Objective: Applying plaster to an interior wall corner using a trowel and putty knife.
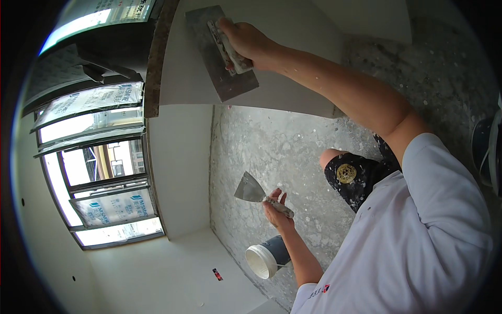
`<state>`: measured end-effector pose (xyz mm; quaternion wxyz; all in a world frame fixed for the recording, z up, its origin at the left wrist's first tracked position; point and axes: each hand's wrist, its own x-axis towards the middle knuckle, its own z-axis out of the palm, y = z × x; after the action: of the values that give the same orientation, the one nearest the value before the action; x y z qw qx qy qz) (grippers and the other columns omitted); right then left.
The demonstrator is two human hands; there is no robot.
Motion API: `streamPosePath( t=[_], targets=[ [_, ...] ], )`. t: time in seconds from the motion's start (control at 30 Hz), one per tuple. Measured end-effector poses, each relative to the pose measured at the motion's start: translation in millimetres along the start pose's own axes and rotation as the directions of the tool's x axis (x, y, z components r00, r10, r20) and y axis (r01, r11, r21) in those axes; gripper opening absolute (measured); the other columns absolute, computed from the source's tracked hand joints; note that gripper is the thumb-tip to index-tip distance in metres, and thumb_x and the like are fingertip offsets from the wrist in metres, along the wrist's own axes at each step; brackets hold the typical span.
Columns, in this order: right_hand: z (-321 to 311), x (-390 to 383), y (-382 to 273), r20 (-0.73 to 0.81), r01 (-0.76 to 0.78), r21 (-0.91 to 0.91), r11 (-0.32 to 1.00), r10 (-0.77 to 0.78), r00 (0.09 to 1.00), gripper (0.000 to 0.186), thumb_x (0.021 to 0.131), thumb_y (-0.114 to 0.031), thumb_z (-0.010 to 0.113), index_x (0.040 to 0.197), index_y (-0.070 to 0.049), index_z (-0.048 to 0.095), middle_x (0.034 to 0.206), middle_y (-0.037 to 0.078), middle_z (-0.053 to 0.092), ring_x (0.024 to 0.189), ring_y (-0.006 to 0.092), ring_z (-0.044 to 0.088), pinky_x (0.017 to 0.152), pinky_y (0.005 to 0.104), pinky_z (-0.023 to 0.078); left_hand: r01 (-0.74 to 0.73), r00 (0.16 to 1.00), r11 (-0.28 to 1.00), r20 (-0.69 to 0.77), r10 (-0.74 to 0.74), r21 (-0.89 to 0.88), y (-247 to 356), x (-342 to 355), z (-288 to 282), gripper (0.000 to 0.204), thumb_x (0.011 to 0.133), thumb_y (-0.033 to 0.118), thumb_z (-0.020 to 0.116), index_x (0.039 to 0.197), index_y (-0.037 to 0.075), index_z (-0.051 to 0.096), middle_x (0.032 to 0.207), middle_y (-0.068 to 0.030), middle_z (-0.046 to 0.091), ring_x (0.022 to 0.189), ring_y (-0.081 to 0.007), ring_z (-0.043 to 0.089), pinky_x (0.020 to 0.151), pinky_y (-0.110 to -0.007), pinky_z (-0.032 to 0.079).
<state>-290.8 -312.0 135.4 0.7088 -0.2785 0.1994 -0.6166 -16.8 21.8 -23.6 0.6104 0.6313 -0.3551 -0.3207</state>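
My right hand (247,43) is closed around the handle of a rectangular plastering trowel (214,64). The trowel's grey blade lies against a smooth pale wall surface (293,68); whether its whole face touches cannot be told. Lower down, my left hand (277,212) grips the putty-crusted handle of a putty knife (250,189), some fingers partly extended. Its broad metal blade points away from my body, held over the floor and apart from the wall.
A dark bucket with a white rim (261,261) is near my left forearm. Another bucket (486,152) sits at the right edge. Windows with film-wrapped frames (112,206) are on the left. The grey concrete floor (293,141) is spattered with white. My bent knee (334,156) is beneath my right arm.
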Motion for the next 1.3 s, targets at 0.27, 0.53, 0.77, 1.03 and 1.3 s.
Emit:
streamPosePath(
  t=[0.27,0.53,0.77,1.03,1.3],
  targets=[
    [23,30,-41,-0.218,-0.077,0.037,0.996,0.084,0.972,0.04,0.091,-0.046,0.059,0.083,-0.006,0.06,0.075,0.009,0.066,0.068,0.0257,0.067,0.062,0.0415,0.052,0.054,0.999,0.998,-0.003,-0.054,-0.043,-20,-8,-6,0.043,0.1,0.045,0.042,0.089,0.005,0.052,0.108,-0.0183,0.063,0.107,-0.031,0.06,0.09,-0.049,0.052],
    [80,-17,47,0.047,0.01,0.19,0.982,-0.019,0.999,0.056,0.1,-0.049,0.037,0.11,0.005,0.05,0.098,0.015,0.056,0.087,0.0233,0.062,0.074,0.0382,0.056,0.121,0.993,0.988,-0.003,-0.122,-0.097,-45,-25,-6,0.047,0.1,0.045,0.041,0.102,0.0,0.053,0.109,-0.0201,0.062,0.104,-0.0317,0.06,0.091,-0.05,0.05],
    [143,-109,112,0.063,0.099,-0.133,0.986,-0.092,0.994,0.053,0.101,-0.05,0.033,0.097,0.001,0.047,0.079,0.016,0.056,0.07,0.0247,0.059,0.066,0.0381,0.049,0.136,0.991,0.982,0.028,-0.134,-0.129,-52,-34,-16,0.046,0.098,0.051,0.043,0.093,0.006,0.053,0.113,-0.0173,0.061,0.107,-0.0322,0.058,0.093,-0.052,0.048],
    [81,-150,104,0.304,-0.141,-0.139,0.98,0.178,0.936,0.058,0.099,-0.054,0.038,0.099,0.002,0.053,0.072,0.011,0.059,0.055,0.02,0.059,0.053,0.0346,0.05,0.294,0.954,0.912,0.15,-0.26,-0.287,-47,-45,-45,0.042,0.098,0.051,0.042,0.1,0.01,0.053,0.096,-0.0111,0.06,0.066,-0.0219,0.058,0.058,-0.035,0.05],
    [-95,-160,54,0.537,-0.433,-0.207,0.878,0.471,0.699,0.061,0.095,-0.062,0.04,0.095,-0.004,0.062,0.065,0.003,0.058,0.047,0.0095,0.053,0.04,0.023,0.043,0.464,0.757,0.84,0.618,-0.212,-0.28,-18,-44,32,0.046,0.1,0.044,0.041,0.096,0.002,0.057,0.066,-0.0082,0.056,0.047,-0.017,0.049,0.04,-0.027,0.037]
  ],
)
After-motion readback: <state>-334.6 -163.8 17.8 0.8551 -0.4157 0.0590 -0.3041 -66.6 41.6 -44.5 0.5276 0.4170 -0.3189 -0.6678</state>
